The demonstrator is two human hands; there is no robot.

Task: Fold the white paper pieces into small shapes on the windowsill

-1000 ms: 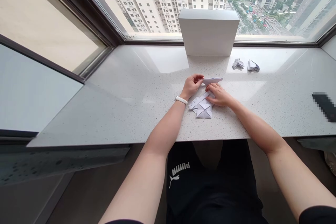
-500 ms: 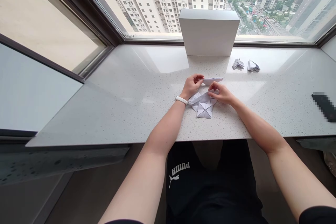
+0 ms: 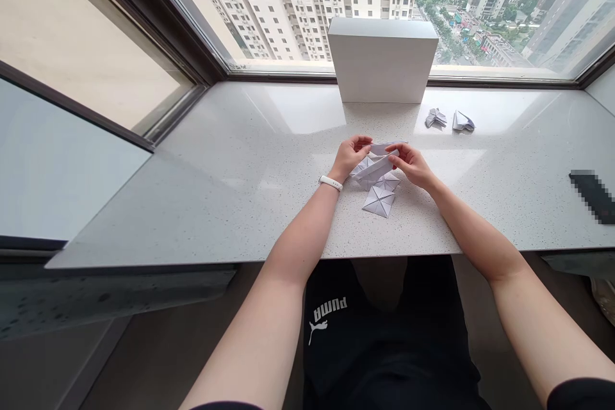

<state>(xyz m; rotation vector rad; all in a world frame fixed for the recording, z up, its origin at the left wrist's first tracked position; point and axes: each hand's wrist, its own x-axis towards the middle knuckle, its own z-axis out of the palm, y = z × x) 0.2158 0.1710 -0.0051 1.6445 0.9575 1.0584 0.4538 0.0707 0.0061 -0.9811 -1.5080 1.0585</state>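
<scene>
My left hand [image 3: 354, 152] is closed, thumb and fingertips pinching the left end of a long folded white paper [image 3: 384, 148]. My right hand [image 3: 412, 165] grips the right end of a second folded paper strip [image 3: 375, 169], which slants down to the left in front of the first. Below them on the ledge lies a square folded paper [image 3: 379, 201] with creases crossing at its centre. Another folded square [image 3: 388, 182] shows partly behind it, and a third [image 3: 362, 166] is half covered by the slanting strip.
A white box [image 3: 383, 69] stands against the window on the speckled white ledge [image 3: 250, 198]. Two folded paper shapes, one star-like [image 3: 435, 118] and one pointed [image 3: 464, 121], sit at the back right. A dark, pixelated object [image 3: 593, 195] lies far right.
My right hand has shifted right, and the strip in it now tilts more steeply. The nearest folded square has turned and slid slightly right. My left hand has barely moved.
</scene>
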